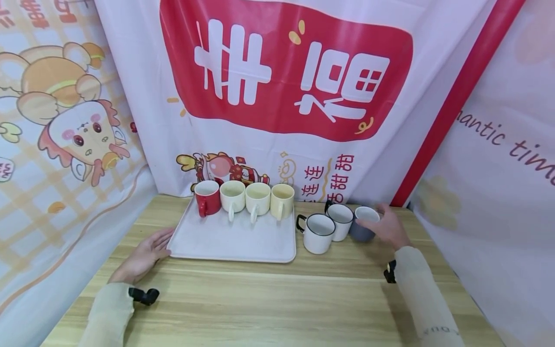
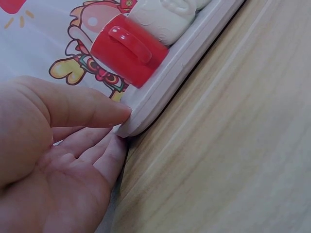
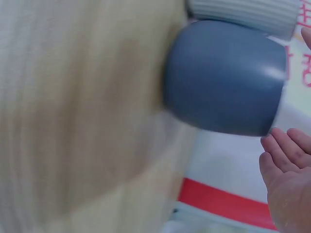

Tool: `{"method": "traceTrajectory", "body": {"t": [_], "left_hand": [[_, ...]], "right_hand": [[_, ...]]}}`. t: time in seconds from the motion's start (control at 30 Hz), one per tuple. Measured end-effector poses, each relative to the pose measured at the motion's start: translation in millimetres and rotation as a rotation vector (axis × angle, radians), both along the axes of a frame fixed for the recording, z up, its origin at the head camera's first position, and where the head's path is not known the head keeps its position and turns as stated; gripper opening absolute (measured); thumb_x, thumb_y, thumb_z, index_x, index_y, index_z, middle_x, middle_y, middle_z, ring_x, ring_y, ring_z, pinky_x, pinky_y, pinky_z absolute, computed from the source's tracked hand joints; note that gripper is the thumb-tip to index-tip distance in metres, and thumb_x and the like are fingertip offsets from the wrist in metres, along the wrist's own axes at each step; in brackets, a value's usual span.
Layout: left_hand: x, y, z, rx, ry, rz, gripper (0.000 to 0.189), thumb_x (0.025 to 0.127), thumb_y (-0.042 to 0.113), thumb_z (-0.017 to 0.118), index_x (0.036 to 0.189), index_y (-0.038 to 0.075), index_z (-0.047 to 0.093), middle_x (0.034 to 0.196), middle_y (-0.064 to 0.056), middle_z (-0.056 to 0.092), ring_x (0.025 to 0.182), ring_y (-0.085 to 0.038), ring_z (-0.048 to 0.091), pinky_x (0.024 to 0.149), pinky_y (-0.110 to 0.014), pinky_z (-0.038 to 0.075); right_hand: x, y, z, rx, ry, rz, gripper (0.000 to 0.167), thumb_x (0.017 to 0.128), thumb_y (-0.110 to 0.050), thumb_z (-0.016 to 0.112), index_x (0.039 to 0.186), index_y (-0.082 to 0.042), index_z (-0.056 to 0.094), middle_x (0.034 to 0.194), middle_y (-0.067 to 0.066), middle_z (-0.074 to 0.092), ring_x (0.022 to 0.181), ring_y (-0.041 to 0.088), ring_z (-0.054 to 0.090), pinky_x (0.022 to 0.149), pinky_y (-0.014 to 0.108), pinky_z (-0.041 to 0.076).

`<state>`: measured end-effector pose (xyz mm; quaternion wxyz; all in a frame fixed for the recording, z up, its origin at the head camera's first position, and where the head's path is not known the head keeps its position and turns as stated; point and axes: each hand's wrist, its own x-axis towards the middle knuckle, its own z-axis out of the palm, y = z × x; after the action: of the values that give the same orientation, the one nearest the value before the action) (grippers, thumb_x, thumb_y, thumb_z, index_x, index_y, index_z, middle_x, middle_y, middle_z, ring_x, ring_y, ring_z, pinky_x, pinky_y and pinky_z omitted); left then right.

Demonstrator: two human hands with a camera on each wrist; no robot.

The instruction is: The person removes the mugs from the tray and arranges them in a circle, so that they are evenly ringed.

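Observation:
My left hand (image 1: 145, 253) touches the near left corner of a white tray (image 1: 234, 243), with its thumb (image 2: 114, 112) at the rim and its fingers fairly straight. On the tray, a red mug (image 1: 207, 198) and three cream mugs (image 1: 257, 198) stand in a row along the back, handles towards me. My right hand (image 1: 390, 226) reaches around a grey-blue mug (image 3: 226, 77) on the table, its fingers extended near the rim. Whether they touch it I cannot tell. Left of that mug stand two white mugs (image 1: 318, 234) with black rims and black handles.
The wooden table (image 1: 243, 308) extends in front of the tray. Printed cloths hang behind and on both sides, with a red strip (image 1: 455, 106) at the back right corner. Black wrist straps show at both sleeves.

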<state>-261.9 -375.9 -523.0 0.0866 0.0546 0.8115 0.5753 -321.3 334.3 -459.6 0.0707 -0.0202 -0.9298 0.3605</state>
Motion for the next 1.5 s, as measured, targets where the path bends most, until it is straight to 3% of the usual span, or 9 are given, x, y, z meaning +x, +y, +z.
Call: {"method": "traceTrajectory", "body": {"t": [0.13,0.3,0.77,0.93,1.07,1.2,1.37,1.5], "left_hand": [[0.9,-1.0,1.1,0.011,0.001,-0.004,0.079,0.103,-0.001,0.056,0.167,-0.005,0.01,0.173,-0.032,0.014,0.16,-0.051,0.015,0.118,-0.018,0.044],[2.1,-1.3,2.9,0.01,-0.004,0.001,0.078,0.103,-0.001,0.056,0.167,-0.004,0.011,0.174,-0.031,0.014,0.161,-0.05,0.015,0.122,-0.024,0.042],[-0.4,-0.8,1.5,-0.004,-0.003,0.006,0.077,0.104,-0.002,0.055,0.168,-0.003,0.011,0.175,-0.029,0.015,0.161,-0.048,0.017,0.123,-0.027,0.041],[0.1,-1.8,0.9,0.015,0.0,0.008,0.077,0.103,-0.002,0.055,0.168,-0.003,0.012,0.174,-0.029,0.015,0.161,-0.049,0.016,0.118,-0.016,0.043],[0.2,-1.1,-1.7,0.045,0.005,0.0,0.077,0.103,-0.003,0.055,0.167,-0.005,0.011,0.174,-0.031,0.013,0.161,-0.05,0.014,0.114,-0.012,0.043],[-0.4,0.3,-4.0,0.053,0.003,-0.006,0.078,0.103,-0.002,0.055,0.167,-0.005,0.011,0.174,-0.031,0.012,0.161,-0.05,0.013,0.112,-0.01,0.043],[-0.9,0.2,-4.7,0.049,0.003,-0.008,0.079,0.103,-0.001,0.056,0.167,-0.005,0.011,0.174,-0.031,0.013,0.161,-0.05,0.014,0.111,-0.007,0.043],[-0.1,-2.9,-5.1,0.065,0.007,-0.017,0.079,0.103,-0.003,0.055,0.167,-0.006,0.009,0.174,-0.031,0.011,0.161,-0.05,0.012,0.109,-0.005,0.043]], "right_hand": [[-5.5,-14.6,23.1,0.041,-0.037,0.041,0.111,0.088,-0.057,0.08,0.166,0.0,0.025,0.167,0.028,0.037,0.152,0.048,0.038,0.124,0.069,0.037],[-13.4,-44.1,42.0,0.101,-0.045,0.102,0.104,0.089,-0.055,0.08,0.165,-0.004,0.031,0.167,0.024,0.04,0.152,0.045,0.039,0.124,0.067,0.039],[-17.1,-153.9,55.1,0.065,0.008,0.326,0.095,0.081,-0.055,0.088,0.155,-0.01,0.05,0.158,0.013,0.055,0.146,0.034,0.053,0.123,0.055,0.046],[-13.7,-194.1,52.3,0.0,0.032,0.375,0.082,0.083,-0.047,0.088,0.148,-0.007,0.057,0.151,0.015,0.062,0.141,0.034,0.058,0.119,0.055,0.051],[-7.9,-222.1,44.7,-0.111,0.052,0.339,0.075,0.085,-0.042,0.088,0.142,0.0,0.061,0.145,0.021,0.064,0.136,0.037,0.062,0.116,0.055,0.053],[-3.4,-244.3,32.0,-0.2,0.013,0.225,0.078,0.084,-0.043,0.088,0.142,0.002,0.061,0.147,0.022,0.063,0.136,0.038,0.061,0.114,0.053,0.055],[-4.5,-259.6,10.6,-0.218,-0.019,0.113,0.065,0.085,-0.047,0.087,0.129,-0.003,0.069,0.138,0.015,0.069,0.129,0.033,0.064,0.109,0.051,0.058],[-9.3,-267.8,-2.4,-0.276,-0.001,0.108,0.059,0.087,-0.044,0.085,0.127,-0.004,0.07,0.133,0.014,0.072,0.126,0.032,0.066,0.106,0.05,0.058]]}}
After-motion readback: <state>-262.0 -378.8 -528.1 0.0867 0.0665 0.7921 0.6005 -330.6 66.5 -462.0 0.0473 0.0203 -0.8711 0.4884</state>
